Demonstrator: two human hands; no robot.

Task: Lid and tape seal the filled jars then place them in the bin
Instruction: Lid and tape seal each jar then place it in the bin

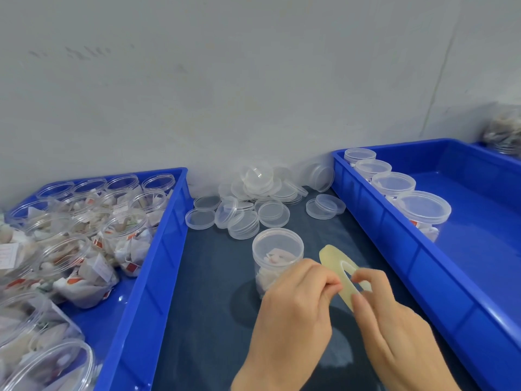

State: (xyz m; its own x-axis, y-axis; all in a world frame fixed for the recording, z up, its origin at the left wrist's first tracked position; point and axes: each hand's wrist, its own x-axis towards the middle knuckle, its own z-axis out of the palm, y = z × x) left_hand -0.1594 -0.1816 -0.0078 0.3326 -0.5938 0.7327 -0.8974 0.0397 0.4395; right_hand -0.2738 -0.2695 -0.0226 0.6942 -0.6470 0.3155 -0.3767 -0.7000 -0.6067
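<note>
A lidded clear jar (275, 255) filled with white sachets stands on the dark table in front of me. Just right of it, my right hand (392, 314) grips a roll of yellowish clear tape (332, 259) with a finger through its core. My left hand (296, 303) pinches at the roll's edge with curled fingers, partly hiding the jar's lower side. A blue bin (400, 263) on the right holds a row of several lidded jars (423, 210) along its left wall.
A second blue bin (158, 249) on the left is packed with several open filled jars (124, 235). A heap of loose clear lids (253, 198) lies at the back of the table against the grey wall. Another bin's corner shows far right.
</note>
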